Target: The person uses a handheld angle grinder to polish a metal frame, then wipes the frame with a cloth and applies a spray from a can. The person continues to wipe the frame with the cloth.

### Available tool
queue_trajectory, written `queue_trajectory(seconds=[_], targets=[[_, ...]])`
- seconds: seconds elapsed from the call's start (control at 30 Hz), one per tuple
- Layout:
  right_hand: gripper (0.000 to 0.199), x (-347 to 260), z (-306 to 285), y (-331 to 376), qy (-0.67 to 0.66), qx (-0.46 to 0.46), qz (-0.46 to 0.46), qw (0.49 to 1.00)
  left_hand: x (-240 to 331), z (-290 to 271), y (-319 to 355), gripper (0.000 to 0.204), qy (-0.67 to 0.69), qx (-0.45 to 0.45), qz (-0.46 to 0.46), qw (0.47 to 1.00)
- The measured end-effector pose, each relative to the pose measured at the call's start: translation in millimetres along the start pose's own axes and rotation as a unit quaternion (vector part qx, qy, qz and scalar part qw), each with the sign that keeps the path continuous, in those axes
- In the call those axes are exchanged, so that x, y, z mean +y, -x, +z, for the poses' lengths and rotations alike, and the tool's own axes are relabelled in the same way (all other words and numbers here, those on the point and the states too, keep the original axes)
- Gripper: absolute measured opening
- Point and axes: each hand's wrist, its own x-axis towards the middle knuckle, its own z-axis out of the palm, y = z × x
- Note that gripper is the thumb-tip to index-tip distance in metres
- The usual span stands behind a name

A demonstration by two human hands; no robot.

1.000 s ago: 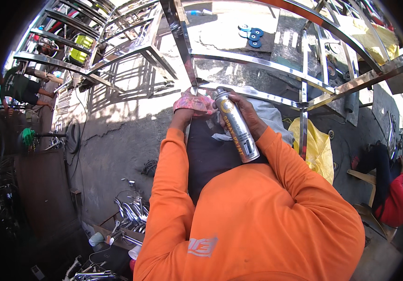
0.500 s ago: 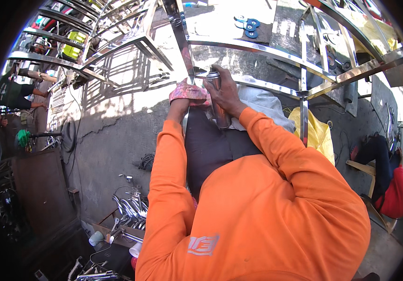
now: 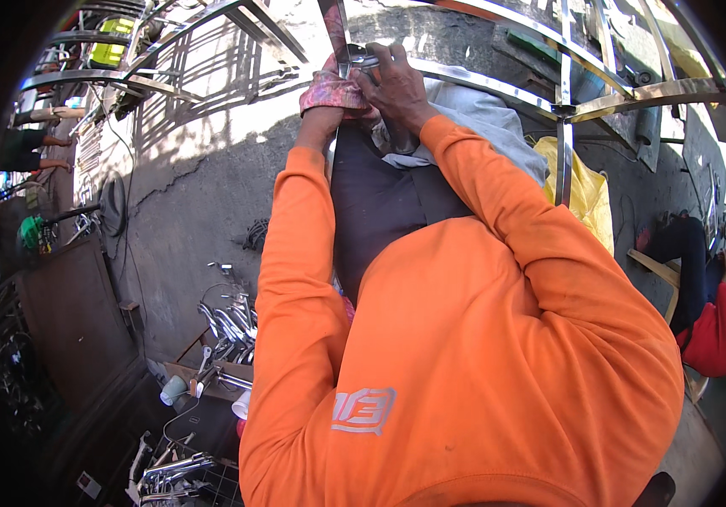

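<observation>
A patterned pink glove or cloth wrap covers part of my left hand (image 3: 334, 93). That hand is closed at the corner of a shiny metal frame (image 3: 485, 82), against its tube. Right beside it, my right hand (image 3: 396, 87) is wrapped round a shiny cylindrical can (image 3: 398, 135), whose round top (image 3: 363, 61) points toward the frame corner. My fingers hide much of the can's body. The contact between the can's top and the frame cannot be made out. Grey cloth (image 3: 473, 114) lies by my right wrist, over my dark trousers.
A yellow sack (image 3: 587, 186) hangs behind a frame leg at right. A person in red (image 3: 713, 334) sits farther right. At left stand another metal frame (image 3: 160, 42) and a brown panel (image 3: 80, 321). Chrome parts (image 3: 232, 325) lie at lower left, near a cable (image 3: 130, 220).
The view has tilted, so the frame and hands appear higher. My right hand has turned the can, and its top sits closer to the frame corner. My left hand keeps its hold.
</observation>
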Motion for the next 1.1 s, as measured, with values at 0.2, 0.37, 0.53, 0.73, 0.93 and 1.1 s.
queue_trajectory(seconds=[0.2,0.37,0.53,0.73,0.93,1.1], targets=[[0.052,-6,-1,-8,-0.014,-0.013,-0.006,1.000,2,0,1,0.074,0.018,-0.034,-0.008,0.999],[0.045,-8,-4,-8,-0.011,-0.023,0.004,1.000,3,-1,0,0.072,0.017,-0.002,-0.041,0.999],[0.057,-6,-8,-4,-0.011,-0.037,0.021,0.999,18,-1,8,0.067,-0.017,-0.010,-0.048,0.999],[0.055,-8,-5,-4,-0.023,-0.031,0.019,0.999,23,-1,10,0.064,0.147,-0.052,-0.072,0.985],[0.050,-4,-6,-5,-0.014,-0.029,0.005,0.999,10,-1,8,0.068,0.128,-0.034,-0.070,0.989],[0.054,0,-17,12,-0.006,0.005,0.042,0.999,1,-3,5,0.078,0.032,-0.001,-0.063,0.997]])
